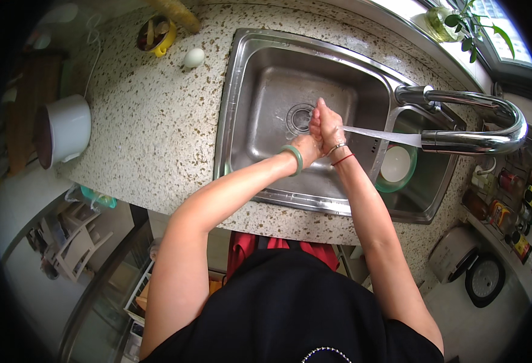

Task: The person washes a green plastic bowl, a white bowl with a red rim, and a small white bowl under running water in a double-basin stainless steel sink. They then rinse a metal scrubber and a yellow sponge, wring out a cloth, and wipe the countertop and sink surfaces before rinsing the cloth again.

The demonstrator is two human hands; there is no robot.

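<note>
Left hand [306, 148]: partly curled against the right hand [329, 126]; I can't tell if either grips anything.
Chrome faucet [462, 141]: 3 o'clock of the hands; a tilted palm could deflect its water stream [379, 133] onto the speckled countertop [142, 103].
Green bangle [300, 160]: could knock the steel sink [275, 81] if that wrist drops.

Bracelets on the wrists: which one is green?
The thick bangle by the left hand; beside the right hand are a silver bracelet and a red cord.
</note>
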